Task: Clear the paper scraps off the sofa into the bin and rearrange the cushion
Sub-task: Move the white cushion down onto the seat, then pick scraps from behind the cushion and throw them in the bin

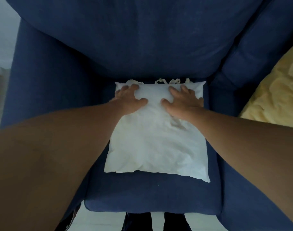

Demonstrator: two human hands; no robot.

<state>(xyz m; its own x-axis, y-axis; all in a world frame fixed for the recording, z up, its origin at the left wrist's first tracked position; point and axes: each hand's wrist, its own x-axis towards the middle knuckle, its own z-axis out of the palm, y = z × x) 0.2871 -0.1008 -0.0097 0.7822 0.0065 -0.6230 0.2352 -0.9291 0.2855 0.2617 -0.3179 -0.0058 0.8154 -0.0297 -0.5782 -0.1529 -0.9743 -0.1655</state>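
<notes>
Two hands, the left hand (130,99) and the right hand (180,100), are pressed with spread fingers on the white cushion (155,139).
The cushion lies flat on the sofa seat (150,195); uneven pressure beneath the palms could skew it toward the ties (160,81) beyond the fingertips.

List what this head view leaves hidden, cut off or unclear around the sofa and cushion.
- Bin: nowhere in the head view.
- Paper scraps: none visible; the square white fabric cushion and both forearms cover part of the dark blue fabric sofa seat.
- Cushion fabric under the left hand and right hand: hidden by them.
- Pale yellow fabric: cut off by the right edge.
</notes>
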